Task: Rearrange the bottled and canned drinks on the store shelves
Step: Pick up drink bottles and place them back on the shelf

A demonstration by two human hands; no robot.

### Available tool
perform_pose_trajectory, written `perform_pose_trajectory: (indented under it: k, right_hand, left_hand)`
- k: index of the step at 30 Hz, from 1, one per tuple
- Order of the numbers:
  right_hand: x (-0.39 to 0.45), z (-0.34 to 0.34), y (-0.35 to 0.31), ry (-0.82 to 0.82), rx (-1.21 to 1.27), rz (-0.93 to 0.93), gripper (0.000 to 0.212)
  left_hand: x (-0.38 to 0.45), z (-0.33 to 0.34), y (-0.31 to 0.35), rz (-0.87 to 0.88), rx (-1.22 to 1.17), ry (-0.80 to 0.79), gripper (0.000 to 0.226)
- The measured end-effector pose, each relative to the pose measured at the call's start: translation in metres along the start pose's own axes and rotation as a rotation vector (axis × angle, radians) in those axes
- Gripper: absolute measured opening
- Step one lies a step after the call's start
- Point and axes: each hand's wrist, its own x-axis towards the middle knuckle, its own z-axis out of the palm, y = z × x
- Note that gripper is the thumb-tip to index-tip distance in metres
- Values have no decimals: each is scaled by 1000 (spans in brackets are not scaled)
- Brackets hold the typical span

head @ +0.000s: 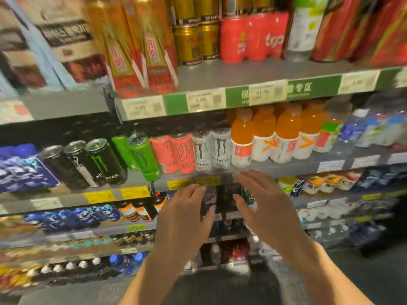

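My left hand and my right hand are both raised in front of the shelves, fingers spread and empty, just below the edge of the middle shelf. On that shelf stand black cans, a green can that leans to the left, pink cans, white cans and orange bottles. The white cans are right above my right fingertips. Between my hands a dark can shows on the shelf below.
The top shelf carries tall gold-and-red bottles, gold cans and pink cans. Blue multipacks sit at the left, water bottles at the right. Lower shelves hold more drinks. The dark floor is below.
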Motion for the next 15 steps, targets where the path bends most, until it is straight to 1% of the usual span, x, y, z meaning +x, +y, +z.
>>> perform_pose_trajectory:
  k: [3, 7, 9, 13, 15]
  right_hand:
    - [18, -26, -2, 10, 53, -12, 43]
    - [42, -55, -1, 3, 96, -50, 43]
    - [56, -66, -1, 19, 87, -66, 45]
    - [78, -86, 2, 27, 79, -104, 47]
    - [86, -94, 7, 28, 83, -94, 48]
  left_hand:
    - [13, -28, 13, 8, -24, 82, 45]
    - [29, -55, 26, 19, -135, 193, 46]
    - [36, -65, 32, 36, -151, 222, 46]
    - [50, -75, 42, 16, -152, 248, 42]
    - [56, -81, 49, 26, -161, 259, 44]
